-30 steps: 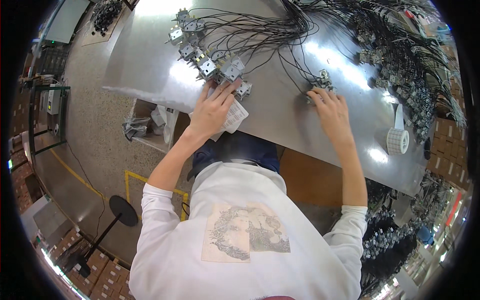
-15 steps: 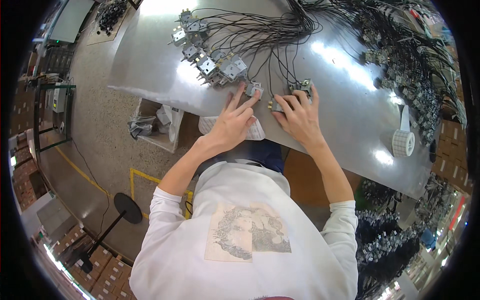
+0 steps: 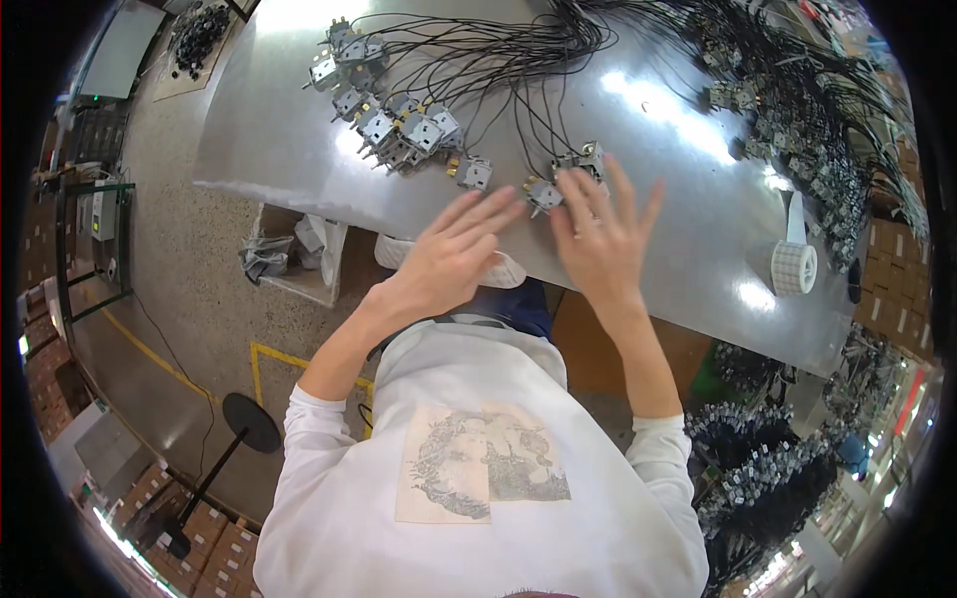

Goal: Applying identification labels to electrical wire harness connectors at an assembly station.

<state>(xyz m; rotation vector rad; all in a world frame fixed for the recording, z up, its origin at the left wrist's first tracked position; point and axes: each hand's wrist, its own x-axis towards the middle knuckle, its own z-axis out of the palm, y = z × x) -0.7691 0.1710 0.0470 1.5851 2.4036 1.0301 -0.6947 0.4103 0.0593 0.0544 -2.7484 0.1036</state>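
My left hand (image 3: 449, 251) is open over the near table edge, fingers stretched out to the right and holding nothing. Just beyond its fingertips lies a small boxy metal part (image 3: 472, 171) with a black wire. My right hand (image 3: 605, 239) is open too, slightly blurred, its fingers spread beside two more such parts. One of these metal parts (image 3: 541, 194) is by its thumb side; the other (image 3: 582, 159) sits beyond the fingers, partly covered by them. Under my left hand a white printed sheet (image 3: 392, 251) shows at the table edge, mostly hidden.
A pile of wired metal parts (image 3: 399, 125) lies at the left of the metal table (image 3: 688, 239), with black cables (image 3: 538, 50) running behind. More hang along the right side. A label roll (image 3: 795, 269) stands at right. An open box (image 3: 299, 254) with grey bags is below left.
Both hands have lifted off the metal parts they were touching. The right hand's fingers have spread. The camera view has shifted a little, moving the scene left and up.
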